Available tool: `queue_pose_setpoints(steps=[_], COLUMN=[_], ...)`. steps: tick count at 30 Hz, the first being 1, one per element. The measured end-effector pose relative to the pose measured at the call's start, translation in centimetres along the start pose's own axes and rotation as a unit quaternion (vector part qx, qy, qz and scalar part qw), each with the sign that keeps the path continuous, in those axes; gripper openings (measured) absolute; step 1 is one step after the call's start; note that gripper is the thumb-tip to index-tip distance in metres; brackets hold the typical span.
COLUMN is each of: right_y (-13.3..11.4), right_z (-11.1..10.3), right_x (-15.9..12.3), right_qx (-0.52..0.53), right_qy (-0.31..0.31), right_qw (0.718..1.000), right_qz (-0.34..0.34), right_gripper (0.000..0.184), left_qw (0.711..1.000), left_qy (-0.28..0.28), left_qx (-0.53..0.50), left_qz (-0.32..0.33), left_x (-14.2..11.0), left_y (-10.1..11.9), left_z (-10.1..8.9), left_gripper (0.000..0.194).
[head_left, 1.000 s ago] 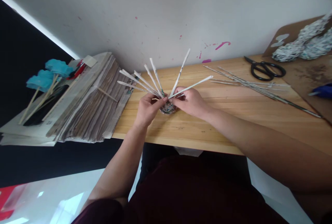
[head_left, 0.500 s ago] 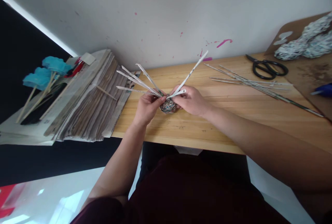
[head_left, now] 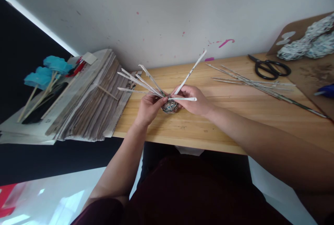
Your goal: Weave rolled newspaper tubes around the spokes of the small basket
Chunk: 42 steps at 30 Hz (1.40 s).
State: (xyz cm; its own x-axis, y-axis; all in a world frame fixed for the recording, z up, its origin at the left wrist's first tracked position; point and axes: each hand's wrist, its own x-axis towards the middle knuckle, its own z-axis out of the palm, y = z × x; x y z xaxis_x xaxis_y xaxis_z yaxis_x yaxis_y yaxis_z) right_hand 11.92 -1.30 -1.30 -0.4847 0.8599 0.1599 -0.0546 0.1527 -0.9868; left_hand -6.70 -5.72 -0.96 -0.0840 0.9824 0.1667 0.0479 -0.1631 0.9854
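A small round woven paper piece [head_left: 169, 107], speckled like newsprint, sits between my hands above the wooden table. Several rolled paper sticks [head_left: 149, 76] fan out of its top toward the left. My left hand [head_left: 150, 107] is closed on its left side, thumb pressed where the sticks come out. At its right side, my right hand [head_left: 192, 99] is closed, with fingers partly behind it. A long white paper stick [head_left: 191, 70] rises from the right fingers toward the wall. Another white paper stick [head_left: 186, 98] lies level across the right hand.
Thin paper sticks [head_left: 257, 84] lie loose on the table [head_left: 208, 131] to the right, beside black-handled scissors [head_left: 268, 70]. Farther right are woven paper pieces [head_left: 294, 48] and a blue tool [head_left: 326, 91]. A tall newspaper stack [head_left: 96, 110] stands left, with blue paper flowers [head_left: 39, 79] on it.
The short stick at my right hand has swung down and to the right, now lying level. The long upright stick has shifted slightly left. My left hand has barely moved.
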Motion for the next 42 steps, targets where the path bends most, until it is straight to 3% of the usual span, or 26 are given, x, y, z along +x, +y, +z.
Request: queue_pose_setpoints(steps=[7, 14, 19, 29, 34, 42], right_y=[-0.2, -0.7, -0.6, 0.3, 0.6, 0.3], right_z=[0.0, 0.3, 0.1, -0.2, -0.3, -0.1], right_x=[-0.3, -0.6, 0.0, 0.8, 0.7, 0.6], right_qx=[-0.029, -0.082, -0.061, 0.012, 0.037, 0.072], right_qy=[-0.015, -0.014, -0.025, -0.048, -0.057, -0.051], right_qw=[0.999, 0.995, 0.997, 0.997, 0.995, 0.996], right_qz=[-0.022, -0.061, -0.044, -0.065, -0.068, -0.029], right_gripper=[0.02, 0.016, 0.025, 0.021, 0.025, 0.031], left_qw=[1.0, 0.999, 0.996, 0.99, 0.991, 0.988], left_qy=[0.006, 0.0, 0.029, 0.053, 0.066, 0.029], left_qx=[0.0, -0.027, -0.024, 0.045, 0.052, 0.079], left_qz=[-0.001, 0.037, 0.075, 0.119, 0.109, 0.126], left_x=[0.0, 0.2, 0.1, -0.4, -0.5, -0.7], left_y=[-0.7, -1.3, -1.5, -1.4, -1.7, -2.1], left_z=[-0.2, -0.3, 0.2, 0.8, 0.7, -0.4], left_gripper=[0.039, 0.062, 0.054, 0.022, 0.019, 0.019])
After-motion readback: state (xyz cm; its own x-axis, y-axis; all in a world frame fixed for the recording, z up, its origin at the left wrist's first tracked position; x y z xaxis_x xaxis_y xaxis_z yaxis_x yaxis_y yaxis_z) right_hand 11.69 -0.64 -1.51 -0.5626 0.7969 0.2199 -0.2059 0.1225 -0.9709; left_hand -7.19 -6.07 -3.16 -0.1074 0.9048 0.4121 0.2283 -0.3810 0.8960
